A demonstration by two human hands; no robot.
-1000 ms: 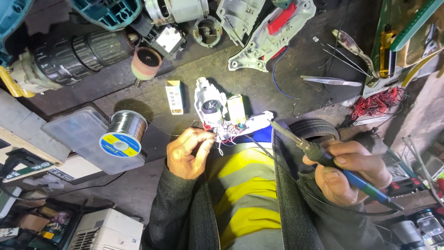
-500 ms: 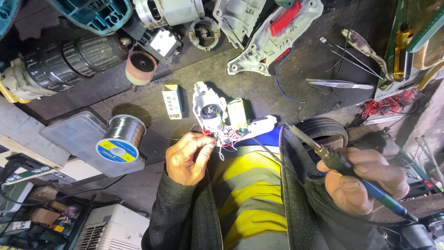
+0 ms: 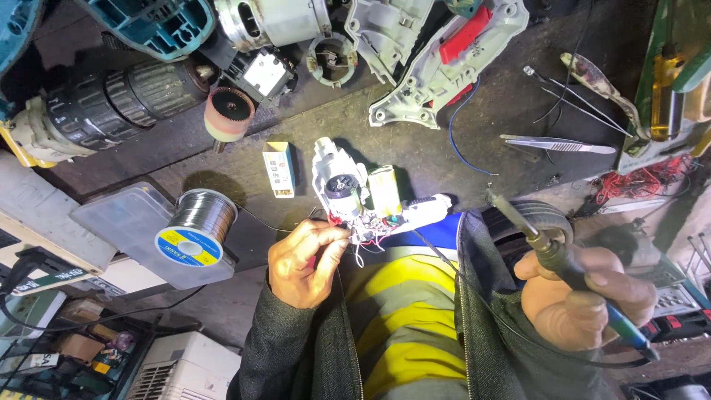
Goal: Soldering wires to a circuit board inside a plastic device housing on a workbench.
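Bench clutter runs along the far edge: dark drill chuck body [image 3: 111,100] at far left, teal housing [image 3: 159,26] above it, small pink-brown rotor [image 3: 228,112] just right of the chuck. Nearer the person, solder spool [image 3: 194,233] sits on a clear plastic box lid [image 3: 122,218], right at the bench's near edge, well apart from the work. Small white and yellow carton [image 3: 279,168] stands in the open dark patch between spool and work. Left hand [image 3: 302,259] is closed, fingertips pinched on the red and white wires at the bottom of the small motor assembly [image 3: 342,189], which lies mid-bench at the near edge, touching the hand. Yellow block [image 3: 384,189] sits just beside the motor, a white tube-like part [image 3: 426,210] trailing right. Grey tool shell with red trigger [image 3: 444,63] lies beyond, clear bench between it and the motor. Right hand [image 3: 585,300] is clamped around a soldering iron [image 3: 552,255], tip up and angled left, held off the bench and well apart from the motor; open gap between tip and wires. Tweezers [image 3: 557,144] and red wire bundle [image 3: 641,181] crowd the right edge.
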